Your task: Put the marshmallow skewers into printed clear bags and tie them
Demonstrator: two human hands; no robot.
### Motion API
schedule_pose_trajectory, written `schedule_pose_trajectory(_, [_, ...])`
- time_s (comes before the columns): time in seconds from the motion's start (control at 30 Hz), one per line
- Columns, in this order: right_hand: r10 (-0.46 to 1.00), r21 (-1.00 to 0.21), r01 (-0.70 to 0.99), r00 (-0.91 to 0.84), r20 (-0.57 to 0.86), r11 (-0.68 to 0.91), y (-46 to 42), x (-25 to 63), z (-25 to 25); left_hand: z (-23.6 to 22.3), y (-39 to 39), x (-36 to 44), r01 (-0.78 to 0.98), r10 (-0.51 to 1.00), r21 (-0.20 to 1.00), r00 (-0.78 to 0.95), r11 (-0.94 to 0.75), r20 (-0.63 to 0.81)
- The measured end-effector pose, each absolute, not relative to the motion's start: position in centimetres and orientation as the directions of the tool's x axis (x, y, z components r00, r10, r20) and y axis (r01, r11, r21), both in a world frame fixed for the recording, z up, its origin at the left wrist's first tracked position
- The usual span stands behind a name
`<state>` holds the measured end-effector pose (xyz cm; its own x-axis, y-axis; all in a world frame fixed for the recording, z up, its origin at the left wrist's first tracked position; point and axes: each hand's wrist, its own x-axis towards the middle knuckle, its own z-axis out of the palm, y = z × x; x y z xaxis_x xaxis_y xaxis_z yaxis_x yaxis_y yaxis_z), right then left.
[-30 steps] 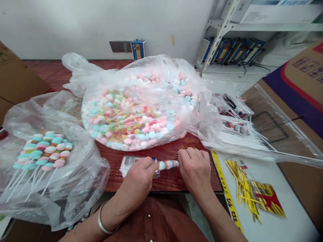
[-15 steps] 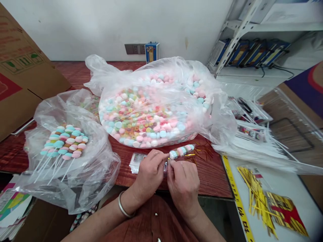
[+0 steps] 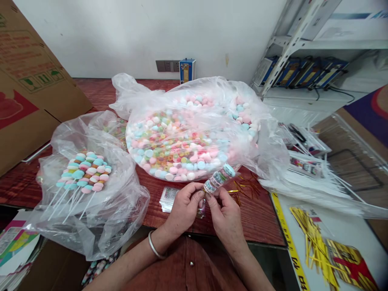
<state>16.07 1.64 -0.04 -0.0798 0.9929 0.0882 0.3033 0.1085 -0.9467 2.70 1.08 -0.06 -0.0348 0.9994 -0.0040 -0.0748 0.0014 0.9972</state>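
A wrapped candy skewer (image 3: 218, 178) of pastel discs points up and to the right, above the front edge of the red wooden table (image 3: 254, 218). My left hand (image 3: 184, 209) and my right hand (image 3: 225, 215) both pinch it at its lower end, fingers closed together around the wrapper's neck. A small stack of printed labels (image 3: 168, 199) lies on the table just left of my left hand. Thin gold twist ties (image 3: 244, 186) lie scattered right of my hands.
A large clear bag of loose pastel candies (image 3: 182, 145) lies behind my hands. At the left, another clear bag holds finished skewers (image 3: 83, 173). A cardboard box (image 3: 27, 89) stands far left. At the right lie clear sleeves (image 3: 306, 169), yellow ties (image 3: 315, 242) and a metal shelf (image 3: 303, 60).
The skewer has gone from lying flat on the table between my hands to being lifted and tilted up to the right. My hands have come together at its lower end.
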Motion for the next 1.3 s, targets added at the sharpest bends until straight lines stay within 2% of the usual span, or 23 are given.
schedule_pose_trajectory(0.07, [0.985, -0.908, 0.383, -0.073, 0.155, 0.171, 1.4, 16.4, -0.1, -0.2, 0.9, 2.1, 0.220, 0.974, 0.949, 0.029, -0.224, 0.223])
schedule_pose_trajectory(0.13, [0.980, -0.903, 0.382, -0.095, 0.175, 0.198, 1.2, 16.5, 0.2, 0.0, 0.9, 1.7, 0.318, 0.941, 0.886, 0.084, -0.337, 0.328])
schedule_pose_trajectory(0.23, [0.962, -0.956, 0.237, -0.248, 0.114, 0.175, 0.9, 16.7, 1.0, 1.0, 1.1, 0.9, 0.199, 0.949, 0.932, 0.160, -0.302, 0.273])
schedule_pose_trajectory(0.33, [0.921, -0.990, 0.115, -0.389, 0.034, 0.085, 0.8, 17.4, 2.0, 2.5, 1.3, -0.2, 0.068, 0.903, 0.970, 0.385, -0.234, 0.191])
schedule_pose_trajectory(0.43, [0.948, -0.995, 0.097, -0.319, -0.004, 0.029, 0.3, 18.6, 2.8, 3.2, 1.1, -0.9, 0.233, 0.828, 0.907, 0.529, -0.349, 0.183])
schedule_pose_trajectory(0.53, [0.932, -0.996, 0.084, -0.356, -0.066, -0.038, -0.5, 19.6, 3.4, 2.8, 0.4, -0.5, 0.413, 0.836, 0.789, 0.504, -0.454, 0.217])
schedule_pose_trajectory(0.6, [0.905, -0.994, 0.052, -0.410, -0.111, -0.099, -1.0, 20.0, 3.4, 2.3, -0.1, 0.2, 0.428, 0.851, 0.785, 0.474, -0.448, 0.227])
schedule_pose_trajectory(0.77, [0.936, -0.993, 0.023, -0.334, -0.113, -0.112, -1.5, 20.7, 3.3, 2.8, -1.6, 1.5, 0.326, 0.847, 0.843, 0.469, -0.428, 0.250])
schedule_pose_trajectory(0.9, [0.930, -0.979, 0.196, -0.368, -0.027, 0.048, -2.4, 20.4, 3.4, 4.7, -2.0, 1.3, 0.146, 0.877, 0.951, 0.446, -0.271, 0.182])
schedule_pose_trajectory(1.0, [0.937, -0.945, 0.293, -0.348, 0.033, 0.143, -2.9, 20.0, 3.2, 5.5, -1.8, 0.4, 0.027, 0.866, 0.988, 0.485, -0.150, 0.118])
schedule_pose_trajectory(1.13, [0.975, -0.971, 0.220, -0.219, 0.044, 0.093, -2.2, 20.0, 2.9, 5.3, -1.9, -0.7, 0.065, 0.844, 0.983, 0.524, -0.173, 0.114])
schedule_pose_trajectory(1.2, [0.967, -0.971, 0.208, -0.248, 0.066, 0.120, -2.0, 19.7, 3.1, 5.0, -2.2, -0.9, 0.067, 0.882, 0.990, 0.465, -0.123, 0.078])
schedule_pose_trajectory(1.3, [0.908, -0.941, 0.256, -0.405, 0.102, 0.220, -2.7, 17.8, 3.8, 4.7, -3.1, -1.0, -0.162, 0.913, 0.980, 0.406, 0.114, -0.040])
